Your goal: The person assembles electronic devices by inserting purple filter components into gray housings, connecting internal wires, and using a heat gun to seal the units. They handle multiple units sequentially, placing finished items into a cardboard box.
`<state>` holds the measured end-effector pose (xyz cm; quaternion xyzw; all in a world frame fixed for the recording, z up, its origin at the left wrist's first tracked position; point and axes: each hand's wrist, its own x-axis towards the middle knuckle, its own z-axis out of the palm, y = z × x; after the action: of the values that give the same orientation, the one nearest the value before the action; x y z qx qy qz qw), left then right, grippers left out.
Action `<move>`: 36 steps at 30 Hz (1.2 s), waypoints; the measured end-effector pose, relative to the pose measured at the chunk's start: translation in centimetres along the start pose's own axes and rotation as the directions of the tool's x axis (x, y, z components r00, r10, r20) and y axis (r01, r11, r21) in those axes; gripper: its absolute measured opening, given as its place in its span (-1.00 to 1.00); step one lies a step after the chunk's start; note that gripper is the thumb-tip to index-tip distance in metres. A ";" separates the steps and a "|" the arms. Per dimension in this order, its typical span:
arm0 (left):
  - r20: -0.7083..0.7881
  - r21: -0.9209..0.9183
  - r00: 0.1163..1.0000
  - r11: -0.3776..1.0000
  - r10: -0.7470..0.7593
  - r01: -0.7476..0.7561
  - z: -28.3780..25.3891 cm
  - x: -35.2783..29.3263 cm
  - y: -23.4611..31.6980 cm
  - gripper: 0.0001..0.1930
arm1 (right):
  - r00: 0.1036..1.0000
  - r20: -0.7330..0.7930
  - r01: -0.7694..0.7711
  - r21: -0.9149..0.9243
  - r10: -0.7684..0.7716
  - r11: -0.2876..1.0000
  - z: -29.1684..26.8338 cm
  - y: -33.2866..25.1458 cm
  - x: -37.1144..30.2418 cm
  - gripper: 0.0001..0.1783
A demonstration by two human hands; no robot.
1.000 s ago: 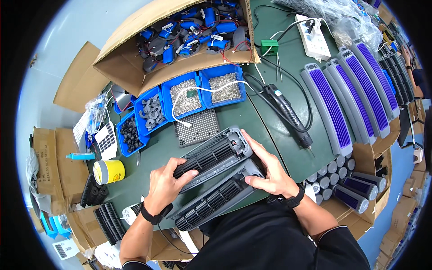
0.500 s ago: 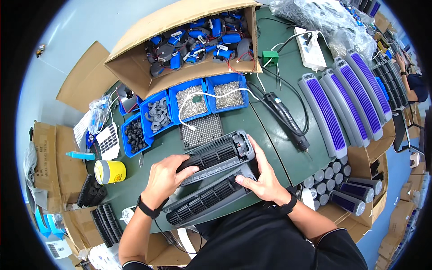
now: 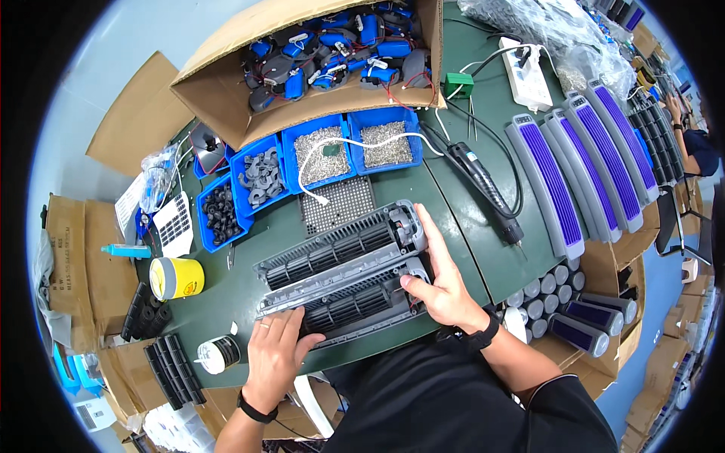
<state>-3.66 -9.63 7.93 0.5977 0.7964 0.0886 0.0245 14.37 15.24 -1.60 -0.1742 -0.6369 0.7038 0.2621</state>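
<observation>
Two long grey fan housings lie side by side in front of me, their inner sides up, each with a black ribbed blower wheel. The far fan housing is tilted up to the right. Against its near edge lies the near fan housing. My left hand grips the near housing's left end, fingers across it and thumb by its near edge; that end is hidden. My right hand is at the right ends, fingers stretched along the far housing's end and thumb on the near one.
Behind are blue bins of small parts, a perforated block and a carton of blue-wrapped motors. An electric screwdriver and purple-grilled units lie to the right. A yellow tub and a small round container stand left.
My left hand has moved from the far housing down to the near one's left end. The far housing now lies alongside the near one. My right hand stays at the right ends.
</observation>
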 end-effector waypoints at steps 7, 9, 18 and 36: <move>0.062 0.017 0.998 0.999 0.028 -0.030 -0.1 -0.1 0.9 -0.45 | 1.000 -0.018 -0.015 0.074 0.016 0.997 0.1 0.4 0.3 0.14; 0.091 0.025 0.996 1.000 0.013 -0.015 -0.3 0.1 0.9 -0.47 | 1.000 -0.010 -0.019 0.085 0.020 0.996 0.1 0.4 0.4 0.14; 0.108 -0.074 0.994 0.997 0.037 -0.029 0.7 0.5 -0.7 -0.48 | 1.000 0.024 -0.012 0.074 0.010 0.997 -0.1 0.1 0.3 0.13; 0.059 -0.141 0.998 0.989 -0.032 0.040 1.5 0.5 -0.8 -0.48 | 0.990 0.142 0.019 -0.035 -0.013 0.999 -1.2 0.0 0.4 0.11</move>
<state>-4.30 -9.18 6.36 0.5824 0.7976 0.1276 0.0912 14.76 16.39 -1.73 -0.1234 -0.6678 0.7007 0.2188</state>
